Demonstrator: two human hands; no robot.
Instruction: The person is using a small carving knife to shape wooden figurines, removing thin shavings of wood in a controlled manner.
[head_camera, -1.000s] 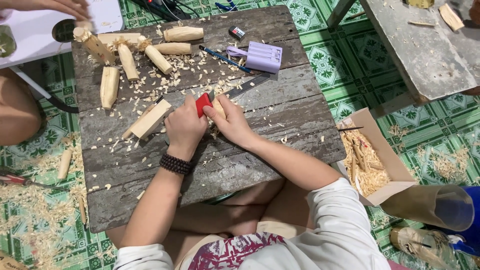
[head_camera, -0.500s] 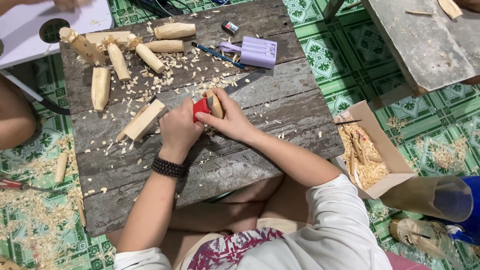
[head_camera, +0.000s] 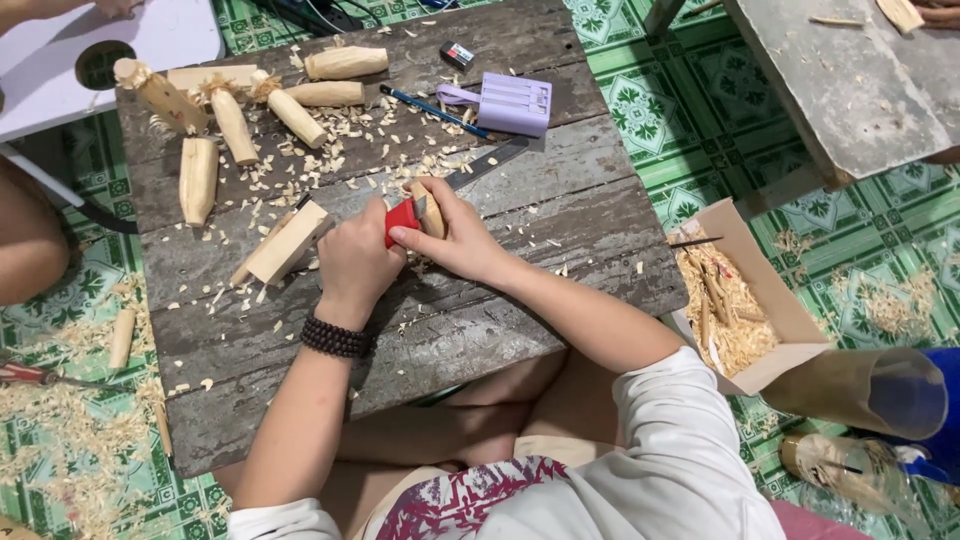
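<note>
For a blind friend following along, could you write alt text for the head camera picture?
Two hands meet over a worn wooden table: the left hand grips a red-handled knife, the right hand holds a small wood piece, with shavings scattered about.

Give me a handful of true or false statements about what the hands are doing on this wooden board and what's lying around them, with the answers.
1. The left hand grips a red-handled knife. True.
2. The right hand holds a small wood piece against the blade. True.
3. The purple case lies on the floor. False: it lies on the wooden board.
4. The cardboard box sits on the board. False: it stands on the floor to the right, holding shavings.
5. A beaded bracelet is on the left wrist. True.
</note>
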